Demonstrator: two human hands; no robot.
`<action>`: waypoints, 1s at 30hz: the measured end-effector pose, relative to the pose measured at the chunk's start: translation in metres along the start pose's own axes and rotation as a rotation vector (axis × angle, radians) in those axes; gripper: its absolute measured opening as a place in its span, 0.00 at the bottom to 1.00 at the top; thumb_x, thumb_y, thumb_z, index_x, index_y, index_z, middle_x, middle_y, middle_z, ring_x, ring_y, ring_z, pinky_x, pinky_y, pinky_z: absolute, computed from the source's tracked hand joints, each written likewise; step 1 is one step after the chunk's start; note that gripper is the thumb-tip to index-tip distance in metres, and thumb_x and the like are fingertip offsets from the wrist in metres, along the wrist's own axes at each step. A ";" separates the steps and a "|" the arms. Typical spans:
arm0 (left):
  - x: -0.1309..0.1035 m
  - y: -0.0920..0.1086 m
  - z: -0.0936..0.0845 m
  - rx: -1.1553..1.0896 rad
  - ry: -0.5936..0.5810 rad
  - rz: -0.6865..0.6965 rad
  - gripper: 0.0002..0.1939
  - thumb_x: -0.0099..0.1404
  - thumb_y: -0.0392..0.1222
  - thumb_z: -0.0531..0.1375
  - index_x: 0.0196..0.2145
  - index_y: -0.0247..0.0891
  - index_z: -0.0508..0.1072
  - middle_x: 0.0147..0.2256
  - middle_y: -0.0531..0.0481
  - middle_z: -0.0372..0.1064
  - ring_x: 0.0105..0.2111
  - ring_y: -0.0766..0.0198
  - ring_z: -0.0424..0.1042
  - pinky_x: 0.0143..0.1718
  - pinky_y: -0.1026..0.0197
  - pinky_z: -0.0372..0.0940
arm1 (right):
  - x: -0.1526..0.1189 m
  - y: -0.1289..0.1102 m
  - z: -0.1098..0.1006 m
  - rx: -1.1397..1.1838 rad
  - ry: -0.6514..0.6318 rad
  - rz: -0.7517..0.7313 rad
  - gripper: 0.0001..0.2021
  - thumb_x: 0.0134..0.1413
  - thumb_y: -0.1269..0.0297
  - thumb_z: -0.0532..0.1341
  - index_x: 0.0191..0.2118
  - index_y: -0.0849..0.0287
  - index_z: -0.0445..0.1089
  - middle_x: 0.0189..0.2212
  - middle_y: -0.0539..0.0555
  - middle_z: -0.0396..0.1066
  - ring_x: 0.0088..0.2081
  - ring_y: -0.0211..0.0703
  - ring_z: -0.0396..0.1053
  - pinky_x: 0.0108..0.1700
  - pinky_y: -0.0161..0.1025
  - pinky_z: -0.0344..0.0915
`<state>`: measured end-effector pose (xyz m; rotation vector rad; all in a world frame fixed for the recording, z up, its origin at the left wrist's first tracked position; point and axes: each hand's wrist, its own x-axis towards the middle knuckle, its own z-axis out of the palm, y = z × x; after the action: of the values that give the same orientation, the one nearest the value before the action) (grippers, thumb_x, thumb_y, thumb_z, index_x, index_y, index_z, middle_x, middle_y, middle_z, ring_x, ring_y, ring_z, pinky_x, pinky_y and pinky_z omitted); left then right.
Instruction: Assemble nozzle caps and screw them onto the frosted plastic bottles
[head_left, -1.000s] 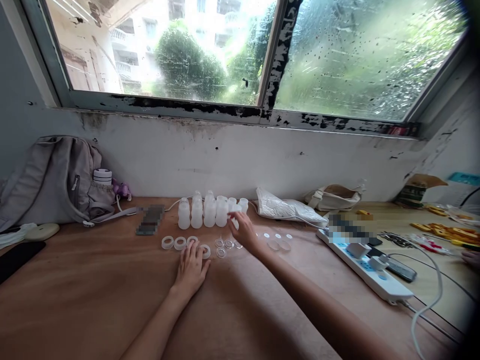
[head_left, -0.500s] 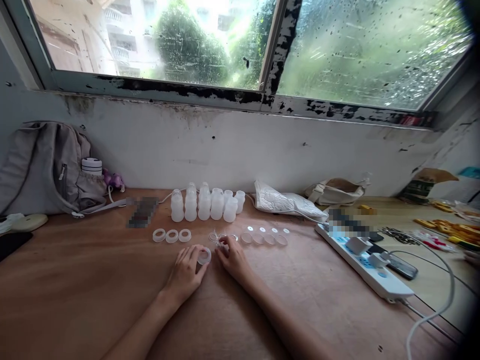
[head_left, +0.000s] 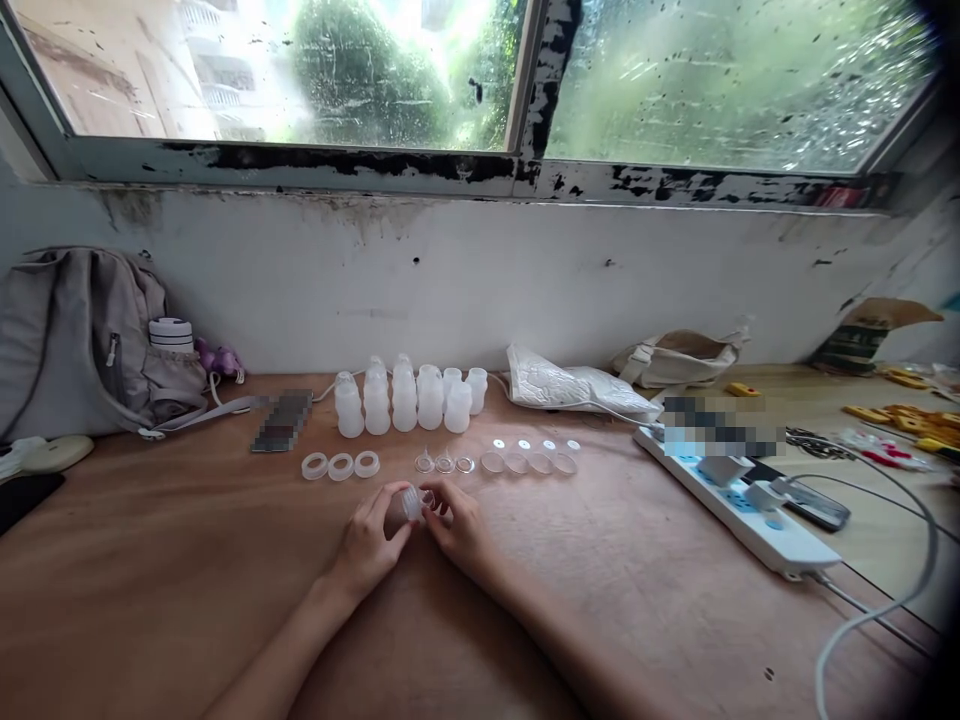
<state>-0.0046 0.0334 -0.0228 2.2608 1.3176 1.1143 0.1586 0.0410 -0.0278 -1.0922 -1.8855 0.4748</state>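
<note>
My left hand [head_left: 373, 528] is closed around a translucent screw ring [head_left: 410, 502], tilted toward the right. Close against it, my right hand [head_left: 459, 522] pinches a small clear bottle nipple [head_left: 427, 499], partly covered by the fingers. Just beyond the hands stand three clear nipples [head_left: 445, 463] in a row. Three more translucent rings [head_left: 340, 467] lie to the left of them. To the right are several clear round caps [head_left: 517, 462], with several small white discs [head_left: 524, 445] behind them.
Several frosted bottles [head_left: 404, 400] stand near the wall, some topped with nipples. A white plastic package [head_left: 547, 378] lies beside them. A power strip [head_left: 780, 545] with plugs and cables occupies the right side. A grey backpack [head_left: 67, 340] sits at the left.
My right hand has come back from the nipple row with a nipple and now meets the ring. My left hand has turned the ring toward the right. The view has shifted slightly.
</note>
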 end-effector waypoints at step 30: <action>0.001 0.013 0.000 -0.266 -0.086 -0.141 0.17 0.59 0.40 0.55 0.47 0.42 0.61 0.45 0.46 0.63 0.45 0.59 0.64 0.45 0.57 0.61 | 0.009 -0.008 -0.011 0.821 -0.070 0.492 0.11 0.42 0.64 0.61 0.35 0.61 0.68 0.21 0.49 0.67 0.20 0.34 0.63 0.20 0.32 0.61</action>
<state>0.0041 0.0276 -0.0146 1.9699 1.1963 1.0618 0.1620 0.0432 -0.0116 -0.9446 -1.2333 1.4274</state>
